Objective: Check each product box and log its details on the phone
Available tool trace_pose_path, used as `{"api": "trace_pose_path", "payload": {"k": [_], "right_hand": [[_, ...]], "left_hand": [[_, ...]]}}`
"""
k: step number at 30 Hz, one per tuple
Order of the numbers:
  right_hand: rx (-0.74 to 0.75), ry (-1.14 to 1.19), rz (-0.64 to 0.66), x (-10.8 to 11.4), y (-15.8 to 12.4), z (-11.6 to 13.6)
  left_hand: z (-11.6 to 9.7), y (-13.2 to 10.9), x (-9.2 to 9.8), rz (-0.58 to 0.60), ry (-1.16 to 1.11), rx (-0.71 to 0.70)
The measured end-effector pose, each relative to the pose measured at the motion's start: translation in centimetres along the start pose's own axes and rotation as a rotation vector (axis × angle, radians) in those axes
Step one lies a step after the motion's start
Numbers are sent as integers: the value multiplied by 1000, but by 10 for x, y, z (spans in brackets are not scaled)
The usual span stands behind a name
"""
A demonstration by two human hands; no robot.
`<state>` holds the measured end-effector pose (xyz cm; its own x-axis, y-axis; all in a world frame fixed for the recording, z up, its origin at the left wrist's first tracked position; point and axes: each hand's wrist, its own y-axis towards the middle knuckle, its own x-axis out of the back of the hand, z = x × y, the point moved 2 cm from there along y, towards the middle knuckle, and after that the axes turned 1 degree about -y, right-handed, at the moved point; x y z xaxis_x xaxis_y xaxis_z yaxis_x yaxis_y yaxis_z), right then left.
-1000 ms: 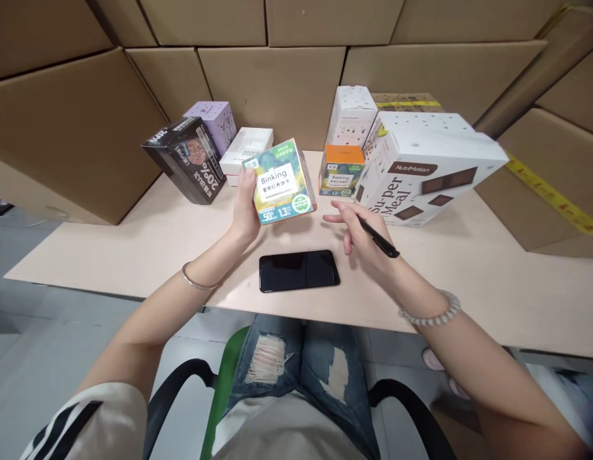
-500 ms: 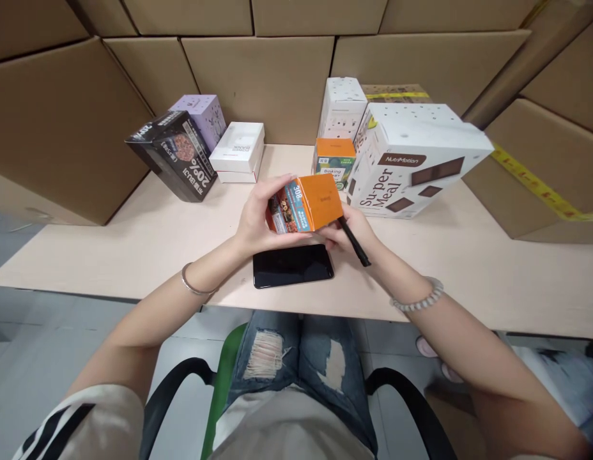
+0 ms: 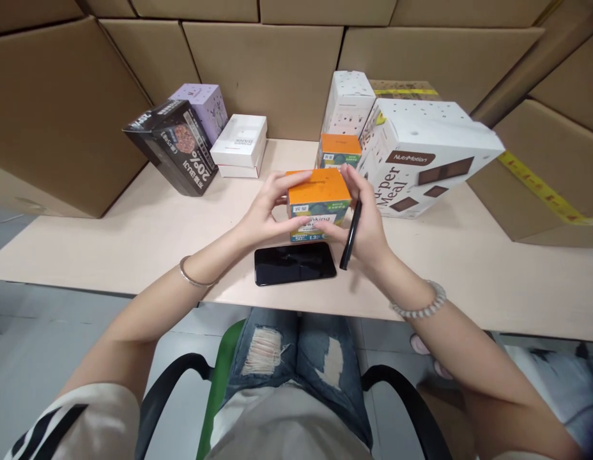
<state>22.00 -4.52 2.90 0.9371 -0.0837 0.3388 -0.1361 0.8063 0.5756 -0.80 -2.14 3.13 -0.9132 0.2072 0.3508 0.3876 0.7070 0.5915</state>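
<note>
Left hand (image 3: 266,211) half closed on the orange box (image 3: 319,185) at its 9 o'clock: fingers over the top's left edge, thumb across the front. Right hand (image 3: 370,223) at 3 o'clock, curled on the same box: fingers along its right side, thumb on the front near the other thumb; pen (image 3: 351,237) tucked in the same grip, near end toward 7 o'clock. Box upright, orange face up; cannot tell whether its base touches the table (image 3: 169,220). From it: phone (image 3: 295,264) just beside at 6, twin box (image 3: 341,145) near at 1, NutriMotion box (image 3: 433,137) at 2, white box (image 3: 239,142) at 10.
</note>
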Motion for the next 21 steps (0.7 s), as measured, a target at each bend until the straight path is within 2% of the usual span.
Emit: {"api": "trace_pose_path", "payload": {"k": [6, 9, 14, 21], "right_hand": [[40, 26, 179, 1, 8, -19], [29, 64, 187, 1, 8, -19], [-94, 105, 135, -1, 7, -18], [-92, 70, 145, -2, 7, -20]], "left_hand": [[5, 1, -6, 94, 136, -154], [7, 2, -7, 86, 141, -162], [8, 3, -9, 91, 115, -51], [5, 3, -11, 104, -31, 78]]}}
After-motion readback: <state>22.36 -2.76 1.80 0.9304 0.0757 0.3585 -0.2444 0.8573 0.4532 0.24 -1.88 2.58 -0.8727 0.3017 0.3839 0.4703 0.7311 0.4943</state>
